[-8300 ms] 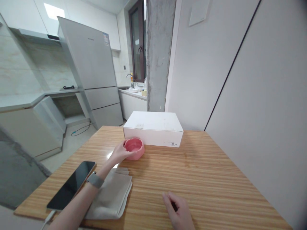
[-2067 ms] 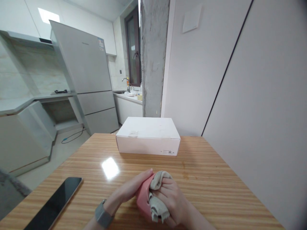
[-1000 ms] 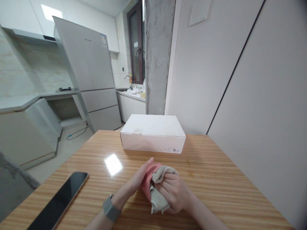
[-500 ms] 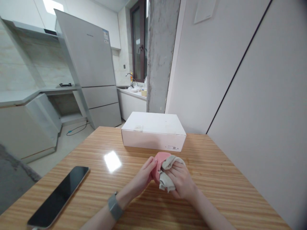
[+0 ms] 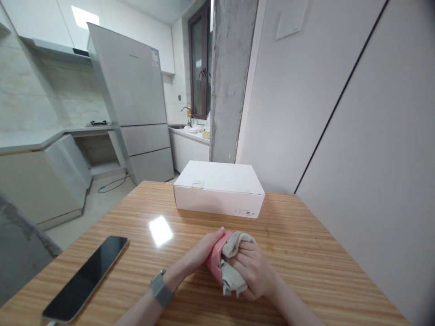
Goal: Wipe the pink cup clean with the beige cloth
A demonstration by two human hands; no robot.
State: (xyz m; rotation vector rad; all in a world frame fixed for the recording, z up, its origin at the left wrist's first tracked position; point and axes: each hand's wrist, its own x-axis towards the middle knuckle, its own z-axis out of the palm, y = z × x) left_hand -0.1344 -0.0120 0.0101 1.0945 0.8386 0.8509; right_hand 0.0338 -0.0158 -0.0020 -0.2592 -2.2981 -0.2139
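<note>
My left hand [image 5: 201, 250] is closed around the left side of a pink bowl [image 5: 214, 262], its thumb along the near-side rim. The bowl is tilted with its opening toward the right. Bunched in my right hand [image 5: 254, 270] is a light grey cloth [image 5: 233, 278], pressed into the bowl's opening. One end of the cloth hangs out below, and a fold shows above my fingers. The inside of the bowl is mostly hidden by the cloth and my right hand.
A white box [image 5: 219, 199] stands at the far side of the wooden table [image 5: 326, 271]. At the left lies a black phone [image 5: 86, 278] with a cable plugged in. A grey wall [image 5: 340, 149] borders the table on the right; a fridge [image 5: 136, 99] stands beyond.
Both hands, with the bowl and cloth, have come lower and slightly nearer to me. The bowl has turned a little. The camera view has tipped up slightly.
</note>
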